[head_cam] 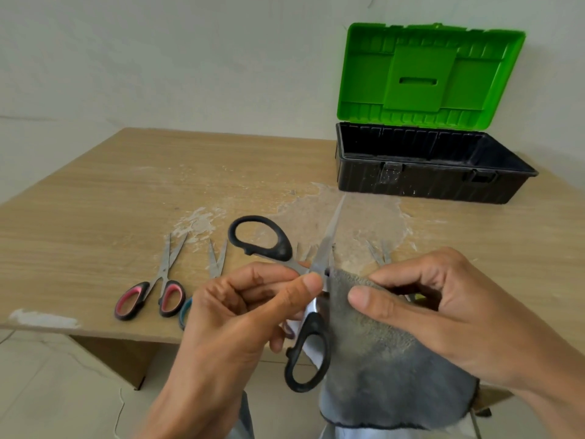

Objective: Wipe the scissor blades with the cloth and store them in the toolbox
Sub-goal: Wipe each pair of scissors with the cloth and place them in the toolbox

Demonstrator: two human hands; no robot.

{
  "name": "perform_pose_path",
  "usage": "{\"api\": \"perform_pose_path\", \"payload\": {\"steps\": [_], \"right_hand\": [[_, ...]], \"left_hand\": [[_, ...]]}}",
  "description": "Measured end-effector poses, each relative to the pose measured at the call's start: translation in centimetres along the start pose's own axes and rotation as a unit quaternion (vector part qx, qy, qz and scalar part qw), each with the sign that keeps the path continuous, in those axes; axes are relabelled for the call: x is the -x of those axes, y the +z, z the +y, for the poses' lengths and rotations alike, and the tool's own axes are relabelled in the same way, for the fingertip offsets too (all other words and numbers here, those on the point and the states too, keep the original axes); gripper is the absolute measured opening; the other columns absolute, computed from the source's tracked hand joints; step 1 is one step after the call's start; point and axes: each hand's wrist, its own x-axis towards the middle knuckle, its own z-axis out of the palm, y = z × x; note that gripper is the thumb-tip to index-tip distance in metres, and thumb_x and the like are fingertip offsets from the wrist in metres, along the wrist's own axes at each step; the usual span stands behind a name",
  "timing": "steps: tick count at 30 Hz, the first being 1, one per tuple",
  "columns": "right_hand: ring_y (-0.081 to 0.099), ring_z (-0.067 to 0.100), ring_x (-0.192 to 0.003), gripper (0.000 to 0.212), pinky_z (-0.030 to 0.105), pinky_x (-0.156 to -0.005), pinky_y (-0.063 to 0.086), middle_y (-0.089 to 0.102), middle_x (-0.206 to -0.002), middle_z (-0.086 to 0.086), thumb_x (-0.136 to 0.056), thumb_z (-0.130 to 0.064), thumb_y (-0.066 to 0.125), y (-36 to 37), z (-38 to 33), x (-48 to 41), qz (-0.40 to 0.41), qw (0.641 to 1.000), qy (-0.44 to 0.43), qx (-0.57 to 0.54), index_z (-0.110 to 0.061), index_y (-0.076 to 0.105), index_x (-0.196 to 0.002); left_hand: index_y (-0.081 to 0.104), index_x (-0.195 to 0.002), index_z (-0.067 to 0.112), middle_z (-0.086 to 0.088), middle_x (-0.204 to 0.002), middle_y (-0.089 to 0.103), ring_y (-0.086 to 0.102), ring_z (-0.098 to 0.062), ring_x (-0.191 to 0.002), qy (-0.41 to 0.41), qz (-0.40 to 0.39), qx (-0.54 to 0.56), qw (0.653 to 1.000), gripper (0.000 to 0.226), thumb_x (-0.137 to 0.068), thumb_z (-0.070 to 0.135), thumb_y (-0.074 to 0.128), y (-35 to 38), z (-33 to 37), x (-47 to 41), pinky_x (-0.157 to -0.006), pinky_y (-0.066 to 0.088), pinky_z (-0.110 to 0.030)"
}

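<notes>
Cloth (pixel 380 359) pinched by right grip (pixel 443 312), left grip (pixel 240 312) pinching black scissors (pixel 311 323), pink scissors (pixel 163 272), toolbox (pixel 427 182) beyond

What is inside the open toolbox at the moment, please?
The toolbox shows only its bare black inner walls; nothing else is visible inside. Its front wall hides most of the floor.

Left hand (pixel 250 312): thumb and forefinger pinching the scissors (pixel 313 323).
Right hand (pixel 443 312): close beside it, fingers curled, thumb pinching the cloth (pixel 380 359).

Wooden table (pixel 95 191) spans mid-frame, its top smeared with whitish residue (pixel 196 217) at centre. Pale wall (pixel 158 58) behind; light tiled floor (pixel 47 375) at lower left.
</notes>
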Motion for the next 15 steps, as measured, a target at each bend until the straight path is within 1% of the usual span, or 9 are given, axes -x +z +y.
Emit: {"api": "perform_pose_path", "payload": {"steps": [2, 3, 5, 6, 8, 10, 13, 14, 15], "right_hand": [[0.05, 0.038, -0.057, 0.068, 0.03, -0.057, 0.041, 0.057, -0.065, 0.023, -0.094, -0.064, 0.063, -0.41, 0.39, 0.23, -0.016, 1.0, 0.005, 0.002, 0.003, 0.075, -0.081], [0.048, 0.036, -0.056, 0.072, 0.026, -0.057, 0.04, 0.056, -0.064, 0.022, -0.091, -0.067, 0.063, -0.5, 0.49, 0.37, -0.016, 1.0, 0.006, 0.004, 0.004, 0.074, -0.082], [0.038, 0.019, -0.048, 0.069, 0.016, -0.055, 0.034, 0.044, -0.054, 0.009, -0.09, -0.067, 0.063, -0.3, 0.59, 0.48, -0.005, 1.0, 0.007, 0.004, -0.001, 0.073, -0.075], [0.035, 0.012, -0.048, 0.065, 0.016, -0.054, 0.034, 0.039, -0.053, 0.002, -0.092, -0.065, 0.064, -0.05, 0.45, 0.39, 0.0, 1.0, 0.008, 0.0, -0.004, 0.072, -0.07], [0.034, 0.009, -0.049, 0.054, 0.017, -0.053, 0.033, 0.036, -0.053, -0.003, -0.091, -0.057, 0.065, 0.34, 0.28, 0.18, -0.006, 1.0, 0.006, -0.005, -0.011, 0.068, -0.064], [0.036, 0.012, -0.05, 0.05, 0.017, -0.055, 0.033, 0.039, -0.054, 0.001, -0.091, -0.056, 0.065, 0.3, 0.18, 0.02, -0.023, 1.0, 0.0, 0.002, -0.013, 0.068, -0.065], [0.039, 0.019, -0.051, 0.061, 0.013, -0.058, 0.036, 0.046, -0.059, 0.014, -0.091, -0.065, 0.062, -0.22, 0.54, 0.08, -0.031, 0.999, 0.004, 0.006, -0.007, 0.076, -0.077], [0.039, 0.019, -0.051, 0.064, 0.012, -0.058, 0.037, 0.046, -0.059, 0.015, -0.089, -0.068, 0.062, -0.34, 0.52, 0.13, -0.026, 1.0, 0.008, 0.005, -0.006, 0.076, -0.078], [0.038, 0.016, -0.051, 0.064, 0.012, -0.058, 0.037, 0.044, -0.057, 0.011, -0.089, -0.068, 0.062, -0.36, 0.53, 0.15, -0.019, 1.0, 0.01, 0.002, -0.006, 0.075, -0.076]], "left_hand": [[0.076, -0.063, 0.013, -0.01, -0.06, 0.069, 0.058, -0.009, -0.047, -0.01, 0.008, 0.001, 1.0, 0.015, -0.053, 0.021, 0.083, -0.48, -0.01, -0.08, -0.037, 0.038, -0.018], [0.075, -0.063, 0.013, -0.01, -0.058, 0.068, 0.059, -0.01, -0.047, -0.015, 0.009, 0.001, 1.0, 0.015, -0.053, 0.021, 0.083, -0.62, -0.04, -0.1, -0.037, 0.038, -0.018], [0.076, -0.063, 0.013, -0.008, -0.056, 0.065, 0.058, -0.009, -0.047, -0.024, 0.007, 0.0, 1.0, 0.015, -0.053, 0.022, 0.084, -0.6, -0.17, -0.12, -0.037, 0.039, -0.018], [0.075, -0.063, 0.014, -0.008, -0.056, 0.065, 0.057, -0.009, -0.047, -0.027, 0.004, -0.002, 1.0, 0.016, -0.053, 0.023, 0.084, -0.49, -0.26, -0.13, -0.037, 0.039, -0.018], [0.076, -0.064, 0.013, -0.009, -0.059, 0.066, 0.057, -0.009, -0.048, -0.03, -0.005, -0.003, 1.0, 0.017, -0.053, 0.023, 0.084, -0.22, -0.34, -0.15, -0.037, 0.038, -0.018], [0.076, -0.065, 0.012, -0.009, -0.06, 0.067, 0.057, -0.009, -0.049, -0.027, -0.009, -0.008, 1.0, 0.018, -0.054, 0.024, 0.084, -0.12, -0.32, -0.16, -0.038, 0.039, -0.017], [0.076, -0.066, 0.012, -0.008, -0.06, 0.066, 0.057, -0.009, -0.049, -0.026, -0.004, -0.009, 1.0, 0.018, -0.055, 0.025, 0.084, -0.53, -0.27, -0.29, -0.039, 0.039, -0.018], [0.075, -0.067, 0.013, -0.009, -0.06, 0.066, 0.057, -0.01, -0.049, -0.026, -0.005, -0.006, 1.0, 0.018, -0.056, 0.025, 0.084, -0.68, -0.26, -0.35, -0.04, 0.039, -0.018], [0.075, -0.067, 0.013, -0.01, -0.062, 0.067, 0.056, -0.01, -0.049, -0.027, -0.007, -0.006, 1.0, 0.018, -0.057, 0.025, 0.084, -0.78, -0.27, -0.37, -0.04, 0.039, -0.018]]}}
